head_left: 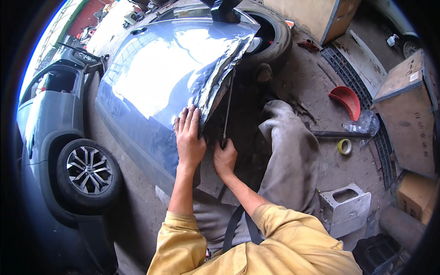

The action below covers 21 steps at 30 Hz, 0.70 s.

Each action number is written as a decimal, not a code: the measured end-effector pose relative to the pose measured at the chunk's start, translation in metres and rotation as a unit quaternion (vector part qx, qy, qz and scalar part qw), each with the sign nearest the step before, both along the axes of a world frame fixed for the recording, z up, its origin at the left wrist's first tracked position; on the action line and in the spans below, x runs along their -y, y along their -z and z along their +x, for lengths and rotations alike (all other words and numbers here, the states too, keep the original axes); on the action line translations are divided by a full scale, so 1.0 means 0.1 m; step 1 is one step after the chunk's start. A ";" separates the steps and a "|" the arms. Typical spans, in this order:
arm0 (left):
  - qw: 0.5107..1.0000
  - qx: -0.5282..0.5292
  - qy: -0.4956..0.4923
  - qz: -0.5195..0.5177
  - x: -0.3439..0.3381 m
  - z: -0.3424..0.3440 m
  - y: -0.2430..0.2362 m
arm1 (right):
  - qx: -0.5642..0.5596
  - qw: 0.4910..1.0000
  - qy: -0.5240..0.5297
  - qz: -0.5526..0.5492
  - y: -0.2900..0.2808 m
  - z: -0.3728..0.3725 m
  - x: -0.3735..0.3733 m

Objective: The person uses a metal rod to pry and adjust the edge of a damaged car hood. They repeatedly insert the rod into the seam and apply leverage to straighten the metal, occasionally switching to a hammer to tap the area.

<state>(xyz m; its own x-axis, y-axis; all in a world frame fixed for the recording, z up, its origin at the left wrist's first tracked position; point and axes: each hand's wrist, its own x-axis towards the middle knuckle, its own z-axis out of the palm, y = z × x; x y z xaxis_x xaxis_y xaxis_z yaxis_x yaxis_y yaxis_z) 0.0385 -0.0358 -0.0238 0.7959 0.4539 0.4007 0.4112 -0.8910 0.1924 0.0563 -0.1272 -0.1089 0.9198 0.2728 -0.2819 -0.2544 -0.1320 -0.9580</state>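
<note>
A dented dark blue-grey car door [137,87], its edge crumpled and creased along the right side, lies in front of me. My left hand [187,137] rests on that panel beside the creased edge, fingers stretched out over the metal. Just to its right and lower, my right hand [224,158] grips the lower end of a long thin metal rod [228,107], which rises toward the upper part of the damaged edge. What exactly the rod's upper tip touches is too small to tell.
A grey car [46,128] stands left. A tire [279,41] lies behind the door. On the right are a red tray [346,98], yellow tape roll [344,141], black bar [334,134], wooden crates [403,123] and a grey metal step stool [341,215].
</note>
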 end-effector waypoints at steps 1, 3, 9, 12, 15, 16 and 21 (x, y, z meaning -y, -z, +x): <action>1.000 -0.002 0.003 -0.002 0.01 0.01 0.00 | -0.003 1.000 0.009 0.009 0.08 -0.02 -0.02; 1.000 -0.011 -0.005 0.001 0.03 -0.02 0.01 | -0.013 0.999 0.019 0.035 0.08 -0.06 -0.07; 1.000 -0.003 -0.003 0.000 0.02 -0.04 0.00 | -0.007 0.999 -0.018 0.031 0.12 -0.02 -0.09; 1.000 0.000 0.001 0.009 0.02 -0.01 0.02 | 0.000 0.999 -0.028 0.028 0.06 0.01 0.00; 1.000 -0.001 -0.004 0.019 0.02 -0.03 -0.01 | -0.014 0.998 -0.057 0.025 0.00 -0.05 0.21; 1.000 0.003 -0.005 0.024 0.01 -0.05 -0.01 | -0.023 0.997 -0.070 0.023 -0.02 -0.12 0.31; 0.999 -0.025 -0.011 0.029 0.03 -0.04 -0.02 | -0.087 0.989 -0.116 0.023 0.13 -0.38 0.77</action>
<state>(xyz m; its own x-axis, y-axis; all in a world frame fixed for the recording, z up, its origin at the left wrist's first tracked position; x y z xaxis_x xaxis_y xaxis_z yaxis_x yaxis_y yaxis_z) 0.0346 -0.0390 -0.0216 0.8057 0.4485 0.3869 0.4381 -0.8908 0.1203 0.0186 -0.2038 -0.1223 0.7700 0.4872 -0.4119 -0.3833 -0.1629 -0.9092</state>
